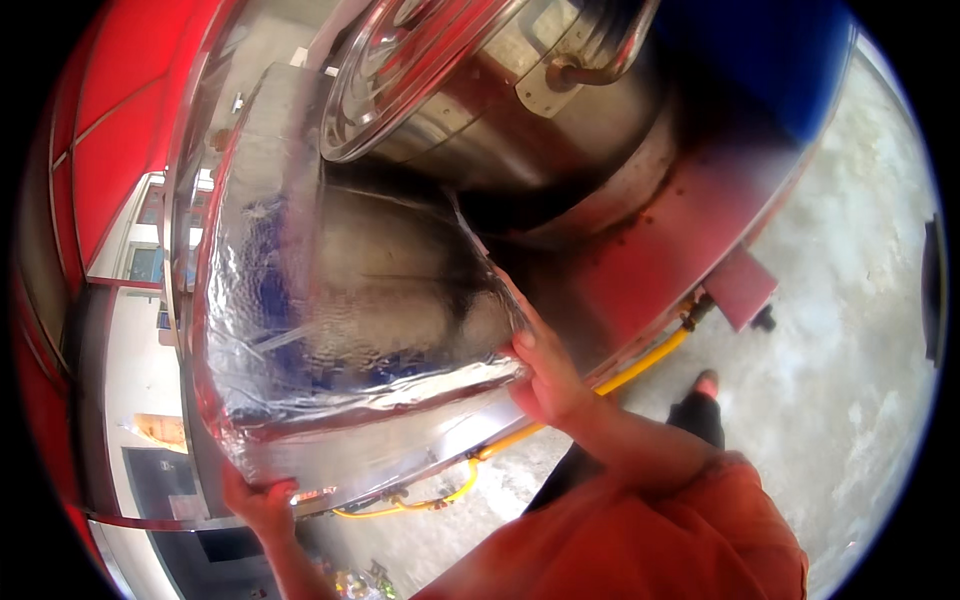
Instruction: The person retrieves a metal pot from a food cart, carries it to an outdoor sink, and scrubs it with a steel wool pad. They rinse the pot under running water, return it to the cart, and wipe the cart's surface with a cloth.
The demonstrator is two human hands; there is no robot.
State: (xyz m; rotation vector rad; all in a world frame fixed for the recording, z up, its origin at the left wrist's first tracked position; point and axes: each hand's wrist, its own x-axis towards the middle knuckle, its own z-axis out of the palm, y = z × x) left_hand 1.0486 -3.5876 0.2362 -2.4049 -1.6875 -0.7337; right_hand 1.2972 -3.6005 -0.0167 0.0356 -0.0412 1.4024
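A large sheet of shiny foil (360, 322) is spread before me, with a reflective, crinkled surface. My left hand (259, 499) grips its near left corner, thumb on top. At the right end of the near edge, my right hand (544, 371) pinches the foil between thumb and fingers. The foil looks stretched over or folded around something flat, but what lies under it is hidden. Just beyond it stands a big stainless steel pot (465, 112) with a metal lid (390, 75) and a bent side handle (622, 60).
A yellow hose (652, 364), probably for gas, runs along the front of the reddish metal counter (667, 232). A red box-like fitting (739, 289) juts out beside the hose. Something blue (750, 52) stands past the pot. Concrete floor (840, 225) lies to the right.
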